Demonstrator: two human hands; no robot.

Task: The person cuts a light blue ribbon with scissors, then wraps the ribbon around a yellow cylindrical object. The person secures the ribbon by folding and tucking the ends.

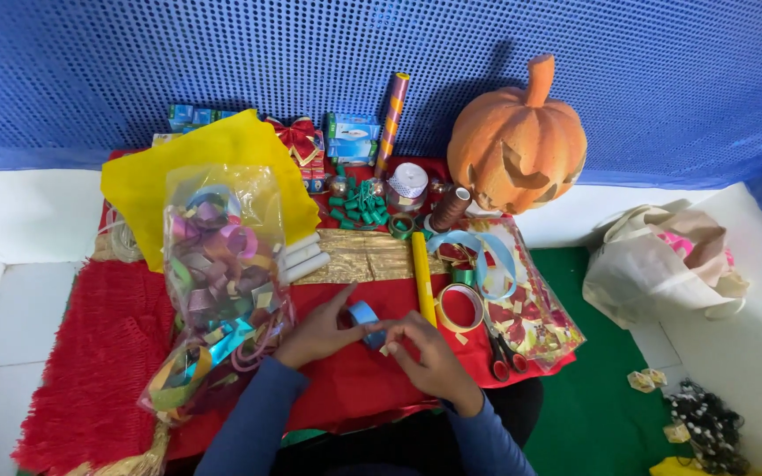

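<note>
My left hand (pixel 317 335) and my right hand (pixel 429 354) meet over the red cloth (pixel 354 379), both pinching a small blue paper strip curled into a loop (pixel 366 319). Both arms wear blue sleeves. To the left lies a clear plastic bag of coloured paper rings (pixel 218 282). A yellow stick (pixel 422 275) lies just to the right of the hands, beside a roll of clear tape (pixel 460 306) and red-handled scissors (pixel 504 357).
An orange pumpkin (pixel 518 141) stands at the back right. Yellow paper (pixel 213 163), a gold crinkled sheet (pixel 359 256), green spools (pixel 359 207), a brown thread spool (pixel 449 209) and a striped tube (pixel 392 119) fill the back. A white bag (pixel 663 264) sits right.
</note>
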